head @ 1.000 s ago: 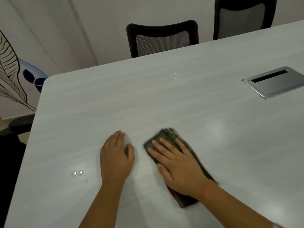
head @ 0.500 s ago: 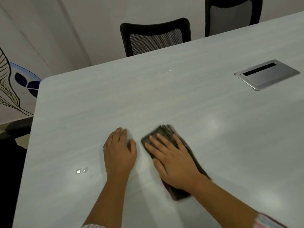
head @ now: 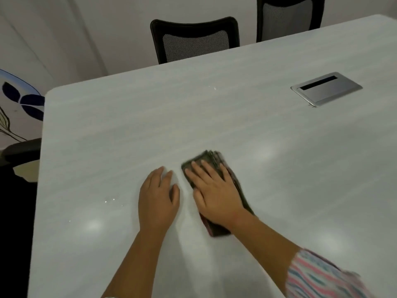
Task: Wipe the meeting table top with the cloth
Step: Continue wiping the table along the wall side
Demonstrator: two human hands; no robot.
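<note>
Near the middle of the pale meeting table (head: 129,136), I am pressing my right hand (head: 214,194) flat onto the folded dark cloth (head: 207,159). My fingers are straight and a little spread, pinching nothing. The cloth is lying on the table top under my palm, its ends sticking out at twelve and five o'clock. My left hand (head: 158,203) is resting flat on the bare surface just beside it at nine o'clock, fingers close together, apart from the cloth. It is sitting between the cloth and a few water droplets (head: 112,200) glinting farther out at nine o'clock. A small white speck (head: 214,88) is showing at twelve o'clock, and a metal cable hatch (head: 328,89) is lying flush in the table at two o'clock. Beyond the far edge a nearer chair (head: 194,39) is standing at twelve o'clock, and a second chair (head: 287,16) at one o'clock is being cut off by the frame. Off the table at nine o'clock a dark armrest (head: 21,150) is poking in, below a painted leaf pattern (head: 25,102) that is only partly showing. My striped sleeve (head: 318,276) is blurring at five o'clock. My hand is hiding most of the cloth and its edges are smearing, so I cannot tell how it is folded.
</note>
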